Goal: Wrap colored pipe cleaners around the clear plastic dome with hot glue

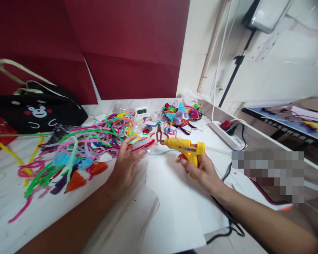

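From my remote seat, I see the thing being worked on, a rounded clear plastic piece bearing fuzzy pink and red strips point(143, 145), at the fingertips of the left hand point(127, 157). That hand is partly curled, thumb on the near side and fingers on the far side; I cannot make out every contact. I judge the piece light: thin, slick plastic that would dent under a hard squeeze, its strips soft and easily pushed askew. I would pinch it lightly at the end nearest the left palm, leaving the other end exposed.

The right hand point(201, 169) is wrapped firmly around the grip of a yellow plastic hot-glue gun point(184, 145); whether the trigger is pressed I cannot tell. The gun looks rigid and moderately light, with a black power cord point(228, 211) below the right wrist that could tug. I would hold it only by the grip, as the nozzle may be hot.

Both forearms reach inward from the lower corners. The right wrist keeps the gun roughly level, its nozzle aimed leftward, just beside the piece; contact is unclear. Orange-handled pliers point(160, 137) lie beyond the nozzle, a tangled heap of multicoloured fuzzy stems point(106, 135) beyond and left of the left hand, and white paper point(172, 197) below, between the hands.
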Demonstrator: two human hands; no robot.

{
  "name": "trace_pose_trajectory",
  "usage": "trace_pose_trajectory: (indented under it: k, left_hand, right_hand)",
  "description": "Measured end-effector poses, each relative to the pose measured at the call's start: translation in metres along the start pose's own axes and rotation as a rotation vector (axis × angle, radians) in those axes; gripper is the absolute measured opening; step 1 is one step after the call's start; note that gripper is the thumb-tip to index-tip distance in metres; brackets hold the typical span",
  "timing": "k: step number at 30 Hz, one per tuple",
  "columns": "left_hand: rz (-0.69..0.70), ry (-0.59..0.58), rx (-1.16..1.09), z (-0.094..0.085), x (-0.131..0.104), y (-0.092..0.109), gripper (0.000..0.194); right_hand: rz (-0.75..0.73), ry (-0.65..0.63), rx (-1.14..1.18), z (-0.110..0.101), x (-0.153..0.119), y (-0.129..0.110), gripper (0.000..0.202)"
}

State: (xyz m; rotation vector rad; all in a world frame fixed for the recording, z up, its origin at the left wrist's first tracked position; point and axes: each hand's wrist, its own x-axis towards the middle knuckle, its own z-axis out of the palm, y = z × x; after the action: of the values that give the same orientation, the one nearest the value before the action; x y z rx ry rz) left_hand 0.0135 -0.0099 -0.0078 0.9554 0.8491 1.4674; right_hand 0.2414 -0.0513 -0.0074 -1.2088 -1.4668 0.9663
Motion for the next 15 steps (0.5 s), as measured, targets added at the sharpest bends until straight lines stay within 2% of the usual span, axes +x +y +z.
trace_pose_trajectory:
  k: [4,7,10,15]
  left_hand:
    - [0.052,0.048,-0.026,-0.002,0.005,0.004,0.049]
    - [0.088,0.092,-0.064,-0.003,0.010,0.007,0.047]
    - [0.113,0.115,-0.102,-0.003,0.011,0.009,0.046]
    - [0.112,0.083,-0.109,-0.004,0.010,0.009,0.051]
  right_hand:
    - [0.192,-0.057,0.114,-0.004,0.010,-0.011,0.030]
    - [0.312,-0.188,0.103,-0.002,0.011,-0.010,0.027]
    - [0.369,-0.332,0.090,0.003,0.009,-0.005,0.026]
    - [0.409,-0.400,-0.070,0.006,0.006,-0.005,0.033]
